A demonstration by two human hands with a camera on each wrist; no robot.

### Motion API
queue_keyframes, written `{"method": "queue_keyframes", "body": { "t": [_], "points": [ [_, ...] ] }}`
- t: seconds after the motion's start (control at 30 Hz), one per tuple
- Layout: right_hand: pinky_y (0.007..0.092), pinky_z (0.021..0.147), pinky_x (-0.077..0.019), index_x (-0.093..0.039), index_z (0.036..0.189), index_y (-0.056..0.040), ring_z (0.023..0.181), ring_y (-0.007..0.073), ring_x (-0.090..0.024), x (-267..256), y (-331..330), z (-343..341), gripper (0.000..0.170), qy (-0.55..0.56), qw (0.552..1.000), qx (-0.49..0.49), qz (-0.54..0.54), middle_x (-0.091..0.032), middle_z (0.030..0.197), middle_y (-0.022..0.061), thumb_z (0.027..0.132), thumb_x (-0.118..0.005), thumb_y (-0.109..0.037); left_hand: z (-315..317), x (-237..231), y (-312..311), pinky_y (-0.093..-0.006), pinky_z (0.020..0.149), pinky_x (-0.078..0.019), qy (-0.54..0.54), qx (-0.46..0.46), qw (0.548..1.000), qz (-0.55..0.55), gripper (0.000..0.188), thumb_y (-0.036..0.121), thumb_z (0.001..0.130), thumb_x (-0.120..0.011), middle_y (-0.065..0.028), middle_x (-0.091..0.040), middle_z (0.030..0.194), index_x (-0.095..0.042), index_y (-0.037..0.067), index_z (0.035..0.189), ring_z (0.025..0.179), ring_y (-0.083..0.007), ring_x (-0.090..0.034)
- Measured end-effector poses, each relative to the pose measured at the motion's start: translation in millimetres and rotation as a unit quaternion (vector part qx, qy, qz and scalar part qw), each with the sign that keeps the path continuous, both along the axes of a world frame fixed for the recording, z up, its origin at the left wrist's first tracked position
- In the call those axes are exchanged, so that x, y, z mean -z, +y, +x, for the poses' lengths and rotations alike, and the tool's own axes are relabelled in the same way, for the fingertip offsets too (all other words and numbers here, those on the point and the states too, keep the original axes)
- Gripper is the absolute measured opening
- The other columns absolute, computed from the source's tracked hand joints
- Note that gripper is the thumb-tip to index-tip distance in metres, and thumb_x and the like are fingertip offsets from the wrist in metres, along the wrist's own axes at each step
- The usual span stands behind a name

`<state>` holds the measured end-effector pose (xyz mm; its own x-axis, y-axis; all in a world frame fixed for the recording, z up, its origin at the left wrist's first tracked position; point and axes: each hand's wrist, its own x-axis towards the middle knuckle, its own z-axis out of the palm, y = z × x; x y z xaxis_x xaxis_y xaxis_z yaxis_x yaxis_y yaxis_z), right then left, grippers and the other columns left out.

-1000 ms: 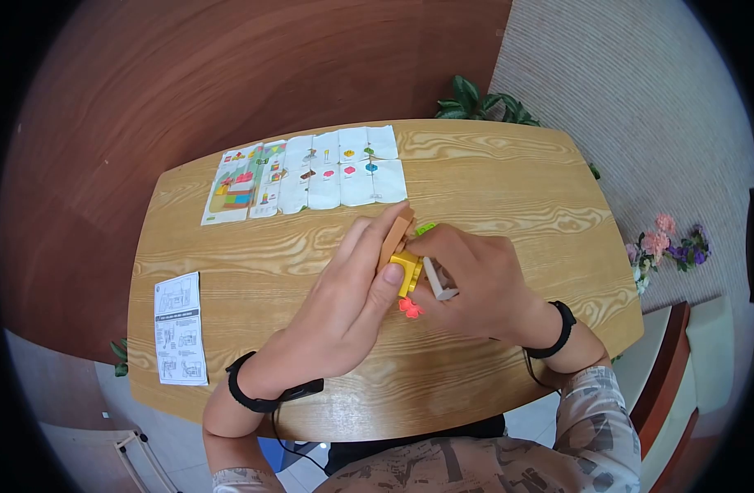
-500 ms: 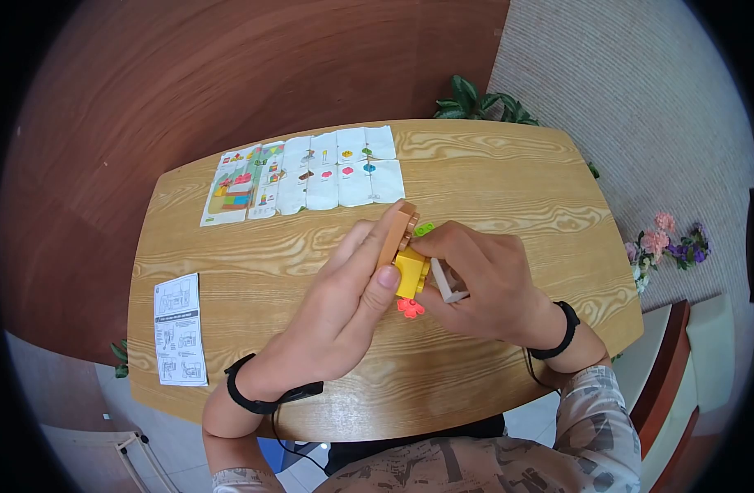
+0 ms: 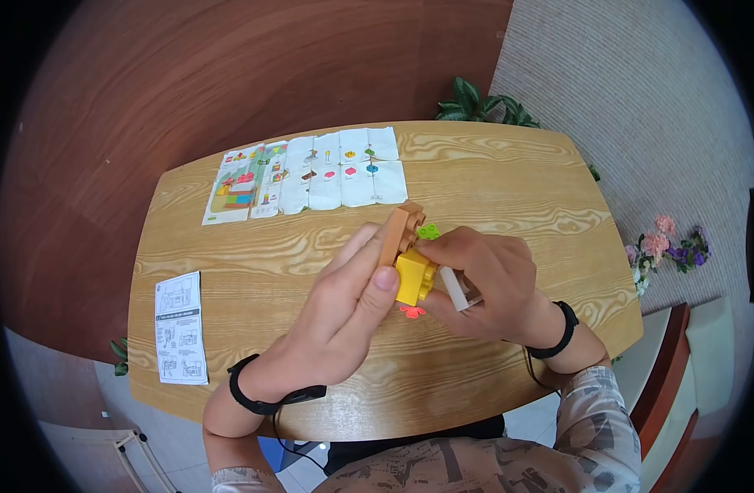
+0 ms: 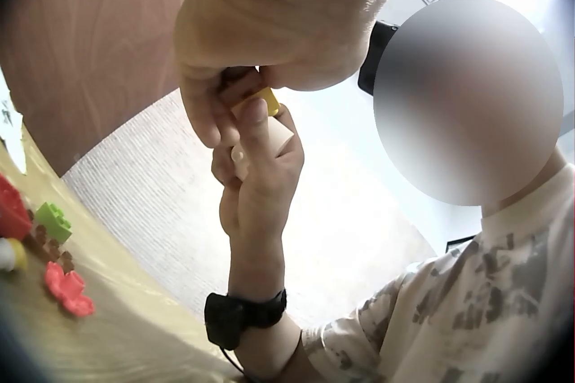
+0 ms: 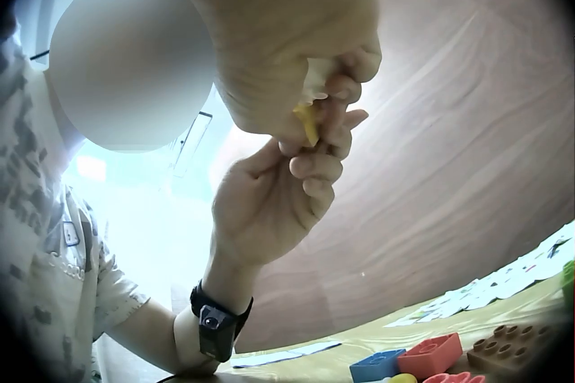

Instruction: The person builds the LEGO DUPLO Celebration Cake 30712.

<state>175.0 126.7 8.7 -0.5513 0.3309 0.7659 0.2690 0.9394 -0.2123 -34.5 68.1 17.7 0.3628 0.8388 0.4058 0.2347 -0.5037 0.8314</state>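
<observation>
Your left hand point(image 3: 337, 306) is gripping a tan brick point(image 3: 394, 236) and a yellow brick point(image 3: 410, 278), fingers partly bent, thumb pressing the yellow. Your right hand point(image 3: 498, 283) is curling round a white brick point(image 3: 456, 289) just beside them. All three bricks are hovering above the wooden table point(image 3: 492, 197).

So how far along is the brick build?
Early, it seems. Done: the tan brick and yellow brick look joined in the left hand, though the join is hidden. In hand: also the white piece, gripped by the right hand. Left: the green brick, flower, blue brick and red brick lie on the table, probably to be added.
</observation>
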Motion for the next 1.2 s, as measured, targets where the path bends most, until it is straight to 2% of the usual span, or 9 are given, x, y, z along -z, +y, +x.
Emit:
{"method": "queue_keyframes", "body": {
  "t": [0.2, 0.3, 0.4, 0.5, 0.6, 0.7, 0.8, 1.0, 1.2],
  "points": [
    [0.0323, 0.054, -0.0515, -0.066, 0.112, -0.0029, 0.067, 0.0215, -0.068, -2.3, -4.1, 2.7, 0.043, 0.002, 0.999, -0.013, -0.033, -0.067, 0.088, 0.0066, 0.073, -0.083, -0.012, 2.4, -1.6, -6.0, -0.0365, 0.082, -0.0490, 0.042, -0.025, 0.999, 0.006, 0.052, 0.030, 0.112, -0.039, -0.0203, -0.053, 0.112, -0.041, -0.009, 0.147, 0.091, -0.0314, -0.058],
    [0.0327, 0.055, -0.0522, -0.066, 0.113, -0.0029, 0.068, 0.0223, -0.068, -2.6, -4.9, 3.2, 0.043, 0.007, 0.999, -0.018, -0.043, -0.067, 0.088, 0.0073, 0.073, -0.083, -0.010, 3.7, -2.8, -7.2, -0.0375, 0.081, -0.0496, 0.056, -0.041, 0.997, 0.039, 0.053, 0.031, 0.112, -0.039, -0.0209, -0.053, 0.113, -0.041, -0.009, 0.147, 0.092, -0.0322, -0.059],
    [0.0329, 0.056, -0.0529, -0.066, 0.114, -0.0025, 0.069, 0.0233, -0.069, -6.9, -5.8, 5.5, 0.045, -0.004, 0.997, -0.024, -0.067, -0.068, 0.089, 0.0084, 0.073, -0.083, -0.008, -0.9, -8.4, -7.5, -0.0375, 0.081, -0.0496, 0.081, -0.032, 0.996, 0.018, 0.052, 0.030, 0.111, -0.042, -0.0208, -0.055, 0.113, -0.042, -0.009, 0.146, 0.093, -0.0317, -0.060],
    [0.0332, 0.056, -0.0533, -0.066, 0.115, -0.0026, 0.069, 0.0244, -0.069, -10.8, -5.6, 6.9, 0.046, -0.003, 0.995, -0.037, -0.092, -0.068, 0.089, 0.0093, 0.073, -0.083, -0.007, -6.1, -8.3, -4.5, -0.0372, 0.081, -0.0496, 0.055, -0.005, 0.998, 0.024, 0.048, 0.029, 0.111, -0.045, -0.0202, -0.056, 0.110, -0.047, -0.008, 0.140, 0.092, -0.0312, -0.060],
    [0.0335, 0.055, -0.0530, -0.066, 0.116, -0.0030, 0.068, 0.0253, -0.069, -13.2, -5.3, 7.2, 0.047, 0.022, 0.994, -0.046, -0.096, -0.068, 0.087, 0.0098, 0.072, -0.084, -0.007, -9.0, -6.1, -5.6, -0.0379, 0.083, -0.0494, -0.009, 0.021, 0.999, -0.041, 0.043, 0.028, 0.110, -0.047, -0.0194, -0.057, 0.108, -0.052, -0.007, 0.134, 0.092, -0.0316, -0.061],
    [0.0336, 0.054, -0.0523, -0.066, 0.116, -0.0027, 0.066, 0.0255, -0.068, -12.9, -5.0, 7.4, 0.048, 0.036, 0.996, -0.038, -0.074, -0.068, 0.085, 0.0101, 0.071, -0.084, -0.005, -12.4, -18.1, -10.0, -0.0385, 0.085, -0.0487, 0.058, 0.013, 0.994, -0.092, 0.040, 0.027, 0.110, -0.047, -0.0192, -0.057, 0.108, -0.053, -0.007, 0.130, 0.095, -0.0321, -0.060],
    [0.0335, 0.053, -0.0516, -0.066, 0.115, -0.0017, 0.065, 0.0252, -0.068, -14.9, -4.6, 7.6, 0.048, 0.020, 0.998, -0.031, -0.047, -0.067, 0.084, 0.0101, 0.070, -0.084, -0.004, -1.6, -13.3, -9.6, -0.0389, 0.087, -0.0477, 0.047, -0.007, 0.998, -0.045, 0.039, 0.026, 0.110, -0.046, -0.0197, -0.056, 0.109, -0.053, -0.007, 0.130, 0.097, -0.0324, -0.059],
    [0.0335, 0.053, -0.0515, -0.066, 0.114, -0.0011, 0.064, 0.0247, -0.068, -10.4, -4.5, 7.5, 0.048, 0.028, 0.999, -0.026, -0.020, -0.067, 0.083, 0.0092, 0.070, -0.085, -0.006, 7.2, -0.5, -6.8, -0.0391, 0.089, -0.0474, 0.011, -0.016, 1.000, 0.011, 0.048, 0.029, 0.112, -0.040, -0.0207, -0.053, 0.114, -0.047, -0.010, 0.140, 0.097, -0.0317, -0.058],
    [0.0334, 0.053, -0.0518, -0.066, 0.113, -0.0013, 0.064, 0.0244, -0.067, -14.8, -9.3, 9.5, 0.048, 0.017, 0.999, -0.028, -0.008, -0.066, 0.080, 0.0085, 0.070, -0.086, -0.008, 6.1, -2.3, -7.9, -0.0359, 0.087, -0.0482, -0.005, 0.004, 1.000, -0.002, 0.054, 0.032, 0.113, -0.037, -0.0189, -0.052, 0.116, -0.042, -0.010, 0.145, 0.100, -0.0278, -0.057]
  ]
}}
